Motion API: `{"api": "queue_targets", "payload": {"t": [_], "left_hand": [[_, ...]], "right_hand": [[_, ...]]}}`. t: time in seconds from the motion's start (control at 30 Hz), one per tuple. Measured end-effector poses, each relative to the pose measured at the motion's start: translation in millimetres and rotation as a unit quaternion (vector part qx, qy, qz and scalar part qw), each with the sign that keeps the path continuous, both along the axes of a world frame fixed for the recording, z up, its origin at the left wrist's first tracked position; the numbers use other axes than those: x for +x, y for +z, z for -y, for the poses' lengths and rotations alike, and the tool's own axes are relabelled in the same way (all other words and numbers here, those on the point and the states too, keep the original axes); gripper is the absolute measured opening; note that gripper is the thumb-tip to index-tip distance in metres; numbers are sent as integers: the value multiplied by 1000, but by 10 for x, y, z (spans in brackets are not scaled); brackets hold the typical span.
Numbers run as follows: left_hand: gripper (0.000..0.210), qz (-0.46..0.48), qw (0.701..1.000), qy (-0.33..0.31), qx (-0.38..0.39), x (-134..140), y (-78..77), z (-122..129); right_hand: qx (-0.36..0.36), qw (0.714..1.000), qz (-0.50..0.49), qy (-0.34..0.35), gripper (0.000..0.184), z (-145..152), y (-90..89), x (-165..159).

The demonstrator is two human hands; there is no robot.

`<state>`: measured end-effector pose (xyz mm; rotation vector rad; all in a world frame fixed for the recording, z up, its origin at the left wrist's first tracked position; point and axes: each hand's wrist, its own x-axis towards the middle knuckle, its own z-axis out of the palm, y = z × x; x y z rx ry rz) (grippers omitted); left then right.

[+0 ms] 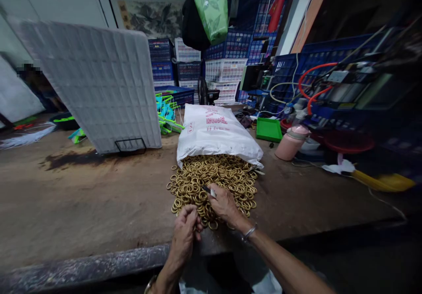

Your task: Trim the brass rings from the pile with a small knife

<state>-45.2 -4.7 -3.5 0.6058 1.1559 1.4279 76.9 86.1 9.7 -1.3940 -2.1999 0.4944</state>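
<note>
Rings (194, 187): heaped at sack (214, 129) mouth. Right hand (226, 205): closed round small tool (212, 193). Left hand (185, 229): fingers curled, grip unclear.

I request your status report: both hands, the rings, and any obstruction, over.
Right hand gripping small dark object; left hand, hold unclear. Gold-coloured rings heaped loose on table. White sack overlaps their far edge; no other obstruction seen.

Rings (214, 171) are gleaming brass-gold. Sack (206, 138) is showing white with red print, tray (268, 129) bright green, bottle (290, 145) pink. Panel (102, 87) is showing pale grey ribbing; stacked crates (226, 69) are mixing blue and white. Tote (212, 15) is showing leaves on green.
</note>
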Motion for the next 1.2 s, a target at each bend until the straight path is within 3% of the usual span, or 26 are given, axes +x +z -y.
{"api": "queue_targets", "payload": {"t": [0.17, 0.27, 0.33, 0.47, 0.6, 0.73, 1.0, 1.1, 1.2], "left_hand": [[42, -75, 997, 1, 14, 11, -32, -96], [39, -97, 995, -14, 19, 37, -13, -80], [34, -104, 994, -26, 14, 52, 9, -45], [25, -116, 992, -51, 3, 63, 44, 32], [19, -154, 988, -20, 25, 75, 27, 73], [17, -192, 978, -22, 73, 108, 1, 108], [30, -75, 993, -84, -42, 152, 87, 201], [34, -25, 991, -124, -44, 145, 98, 232], [32, 10, 991, -134, -29, 135, 83, 263]], "right_hand": [[-170, 968, -180, 48, 19, 138, -47, 74], [-261, 934, -236, 65, 15, 238, -36, 129], [-285, 924, -246, 70, 13, 293, -29, 158], [-301, 915, -258, 72, 12, 371, -62, 169], [-329, 896, -289, 74, 19, 445, -124, 138], [-320, 903, -278, 69, 32, 492, -142, 123], [-254, 939, -228, 28, 26, 531, -76, 71], [-230, 948, -217, 37, 27, 565, -34, 62], [-246, 939, -236, 50, 25, 573, -9, 73]]}}
